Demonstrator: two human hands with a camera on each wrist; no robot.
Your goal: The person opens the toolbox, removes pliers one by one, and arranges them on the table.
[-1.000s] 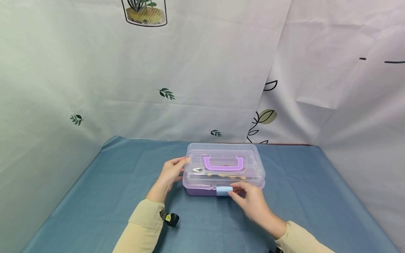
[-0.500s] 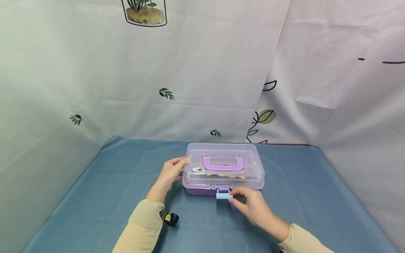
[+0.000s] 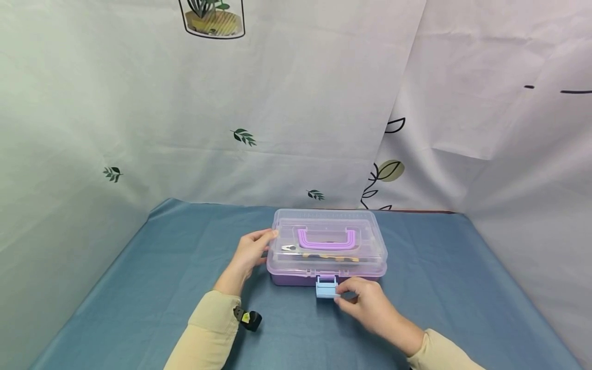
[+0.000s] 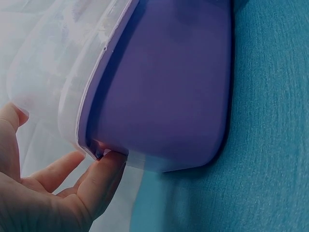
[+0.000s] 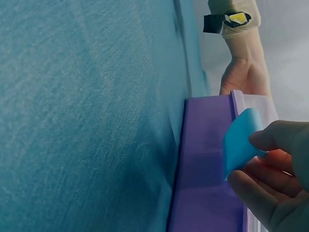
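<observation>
A purple storage box [image 3: 291, 281] with a clear lid [image 3: 282, 226] and a purple carrying handle [image 3: 327, 245] stands on the blue cloth. My left hand [image 3: 248, 255] holds its left end, thumb at the lid's edge and fingertips under the rim, as the left wrist view shows. On the front, a light blue latch [image 5: 241, 140] is swung outward and down from the lid's rim. My right hand [image 3: 367, 303] pinches the latch's right side between thumb and fingers. Through the lid show a small pale item with a dark notch [image 3: 289, 248] and a tan-and-black strip [image 3: 330, 258].
Blue cloth [image 3: 162, 282] covers the table around the box. A pale fabric backdrop [image 3: 296, 92] with printed leaves rises close behind it and along both sides. A black strap [image 3: 248, 318] is on the left wrist, over a cream sleeve.
My right hand has drawn the blue latch outward and down, away from the box front. The left hand and the box have stayed in place.
</observation>
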